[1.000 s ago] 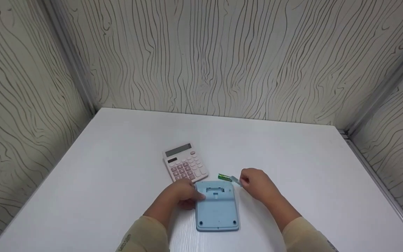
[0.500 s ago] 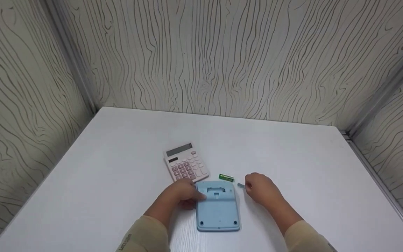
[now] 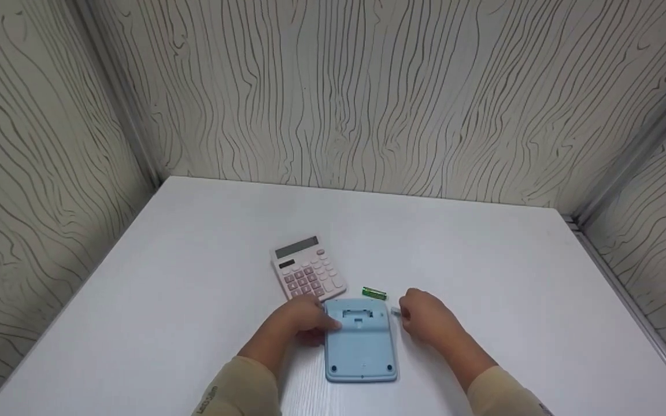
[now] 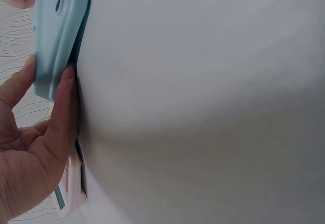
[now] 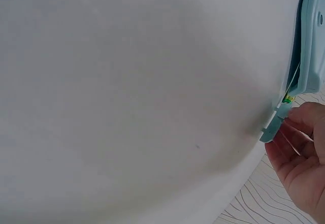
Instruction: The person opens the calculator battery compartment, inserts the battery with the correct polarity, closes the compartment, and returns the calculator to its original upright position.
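Note:
A light blue calculator [image 3: 361,346] lies back side up on the table, its battery compartment [image 3: 357,314] uncovered. My left hand [image 3: 304,319] grips its left edge near the top, thumb on the back and fingers along the side, as the left wrist view also shows. To the right of the calculator, my right hand [image 3: 428,316] pinches a small blue battery cover [image 5: 277,122] between thumb and fingers, low over the table. Most of this cover is hidden by the fingers in the head view. A green battery [image 3: 374,293] lies just beyond the calculator's top right corner.
A pink calculator [image 3: 308,268] lies face up behind the blue one, tilted, its lower end partly behind my left hand. The white table [image 3: 483,248] meets wood-patterned panels [image 3: 339,104] at the back and sides.
My right hand has drawn the battery cover away from the green battery, first rightward, then slightly toward me and back left. My left hand keeps its grip on the blue calculator.

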{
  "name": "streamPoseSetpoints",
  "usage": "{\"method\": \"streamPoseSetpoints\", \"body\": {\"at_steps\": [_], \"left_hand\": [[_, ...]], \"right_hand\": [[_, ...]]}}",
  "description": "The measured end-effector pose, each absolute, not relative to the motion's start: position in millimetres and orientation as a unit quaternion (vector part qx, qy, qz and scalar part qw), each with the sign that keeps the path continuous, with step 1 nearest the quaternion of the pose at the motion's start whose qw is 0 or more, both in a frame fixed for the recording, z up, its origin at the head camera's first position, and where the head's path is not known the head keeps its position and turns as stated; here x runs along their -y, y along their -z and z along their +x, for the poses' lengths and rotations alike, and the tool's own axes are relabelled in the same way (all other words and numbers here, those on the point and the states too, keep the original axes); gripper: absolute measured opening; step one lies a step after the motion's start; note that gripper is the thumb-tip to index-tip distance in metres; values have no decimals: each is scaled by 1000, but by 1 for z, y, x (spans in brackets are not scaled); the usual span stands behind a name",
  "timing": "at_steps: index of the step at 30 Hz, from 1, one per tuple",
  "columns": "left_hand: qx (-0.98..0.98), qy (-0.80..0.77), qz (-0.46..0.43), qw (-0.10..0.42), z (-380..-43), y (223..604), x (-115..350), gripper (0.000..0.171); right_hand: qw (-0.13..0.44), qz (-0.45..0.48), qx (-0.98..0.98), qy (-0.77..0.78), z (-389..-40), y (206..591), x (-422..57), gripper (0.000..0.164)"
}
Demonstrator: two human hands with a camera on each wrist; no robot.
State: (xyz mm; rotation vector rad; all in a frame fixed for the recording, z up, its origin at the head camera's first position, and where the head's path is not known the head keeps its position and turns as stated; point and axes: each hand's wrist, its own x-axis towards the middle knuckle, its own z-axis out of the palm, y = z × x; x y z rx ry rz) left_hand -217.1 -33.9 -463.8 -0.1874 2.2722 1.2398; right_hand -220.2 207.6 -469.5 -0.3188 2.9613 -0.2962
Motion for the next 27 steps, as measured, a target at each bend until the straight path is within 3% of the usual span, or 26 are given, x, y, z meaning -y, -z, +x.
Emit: {"method": "streamPoseSetpoints", "body": {"at_steps": [15,27], "left_hand": [[-844,-460,-69,268,-216,463,34,32],[-851,-448,-61,268,-219,465,35,31]], "right_hand": [[89,-105,-983,119,-223,467,-204,6],[20,-80,-976,201,-235,461,-186,3]]}}
